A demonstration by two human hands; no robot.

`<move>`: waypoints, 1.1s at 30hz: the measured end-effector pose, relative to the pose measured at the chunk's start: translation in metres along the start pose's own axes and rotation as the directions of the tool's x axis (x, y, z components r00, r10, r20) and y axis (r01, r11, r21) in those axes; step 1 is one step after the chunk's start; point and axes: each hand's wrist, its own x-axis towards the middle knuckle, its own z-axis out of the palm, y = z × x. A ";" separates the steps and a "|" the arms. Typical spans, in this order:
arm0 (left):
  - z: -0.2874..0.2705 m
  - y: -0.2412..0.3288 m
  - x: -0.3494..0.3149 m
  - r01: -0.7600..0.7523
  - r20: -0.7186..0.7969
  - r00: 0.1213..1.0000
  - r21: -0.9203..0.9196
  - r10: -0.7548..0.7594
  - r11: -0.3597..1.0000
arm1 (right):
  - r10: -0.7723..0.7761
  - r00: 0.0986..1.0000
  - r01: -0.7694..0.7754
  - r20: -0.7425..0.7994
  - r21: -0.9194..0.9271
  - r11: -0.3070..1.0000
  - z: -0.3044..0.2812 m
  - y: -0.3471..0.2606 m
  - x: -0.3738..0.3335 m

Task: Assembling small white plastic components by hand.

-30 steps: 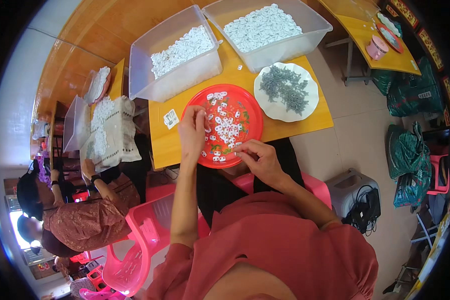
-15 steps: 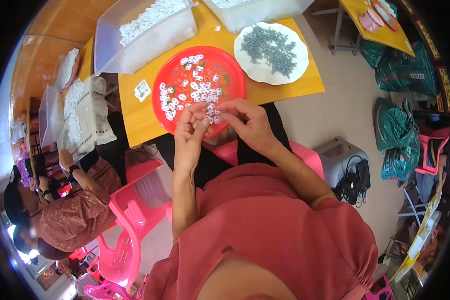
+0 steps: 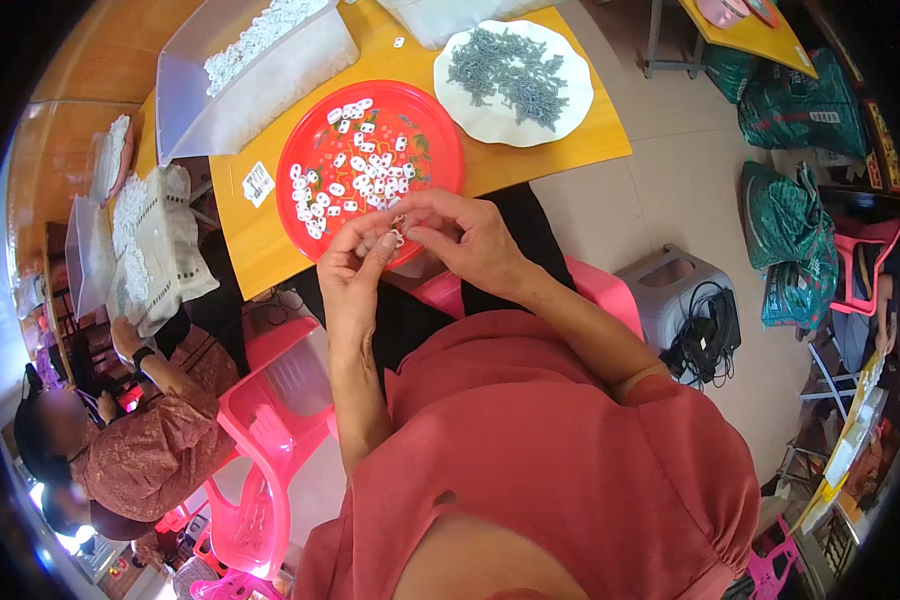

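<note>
In front of me, over the near edge of a round red tray [image 3: 432, 120], my hands meet with closed fingertips. My left hand [image 3: 352, 262] pinches a small white plastic piece [image 3: 399, 238], partly covered by the fingers. From the other side, my right hand [image 3: 467, 238] is closed on the same spot, its thumb and forefinger at the piece. Many flat white two-hole pieces [image 3: 373, 175] lie loose on the tray. Beyond it to the right, a scalloped white plate [image 3: 578, 98] carries a heap of small grey pegs [image 3: 510, 75].
A clear bin [image 3: 270, 110] of white pieces stands at the back left of the yellow table [image 3: 545, 168]. A white printed card [image 3: 258, 184] lies left of the tray. Another person [image 3: 160, 430] sits at left near a pink chair [image 3: 270, 420]. A grey stool [image 3: 650, 280] with black cables stands right.
The view has shifted, so the table sits a little higher and further left. Both hands stay together at the tray's near edge, with my right fingers drawn closer over the left fingertips.
</note>
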 end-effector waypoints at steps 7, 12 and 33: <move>0.002 0.004 0.002 -0.003 0.001 1.000 -0.037 0.003 0.999 | 0.013 1.000 -0.013 0.006 -0.013 1.000 -0.001 -0.004 0.002; 0.002 0.001 0.002 -0.015 -0.002 1.000 -0.021 0.015 1.000 | -0.021 0.999 0.020 -0.025 -0.031 0.999 0.001 0.001 0.002; 0.016 -0.004 0.002 -0.075 -0.078 0.994 0.018 0.076 0.997 | -0.048 0.997 0.045 -0.066 -0.054 0.998 -0.003 -0.004 0.006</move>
